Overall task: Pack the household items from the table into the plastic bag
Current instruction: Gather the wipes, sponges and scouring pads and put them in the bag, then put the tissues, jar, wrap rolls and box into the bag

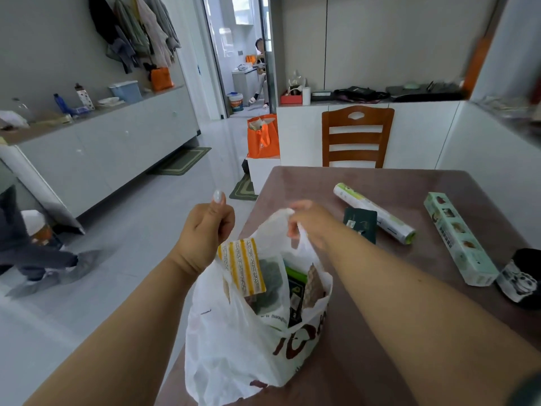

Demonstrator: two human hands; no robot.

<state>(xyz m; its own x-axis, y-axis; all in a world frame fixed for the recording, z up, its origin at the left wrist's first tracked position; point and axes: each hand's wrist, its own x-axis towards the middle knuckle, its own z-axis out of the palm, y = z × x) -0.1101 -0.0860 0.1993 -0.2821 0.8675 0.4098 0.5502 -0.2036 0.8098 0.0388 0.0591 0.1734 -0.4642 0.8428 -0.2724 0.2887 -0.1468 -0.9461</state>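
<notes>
A white plastic bag [234,341] with brown print stands on the near left edge of the brown table [366,332]. My left hand [205,230] is closed on its left handle, off the table's side. My right hand [310,221], blurred, pinches the bag's right handle. A yellow and silver striped sponge pack [244,266] sticks out of the bag's mouth, beside dark green and brown packets inside. On the table lie a white-green roll [374,213], a dark green card packet [360,222], a long pale green box [459,238] and a black-white panda-print roll [521,276].
A wooden chair [357,136] stands at the table's far side. An orange bag [262,136] sits on a low white box on the floor. Someone's legs in shoe covers [44,271] are at the left. Another person sits in the far doorway [259,71].
</notes>
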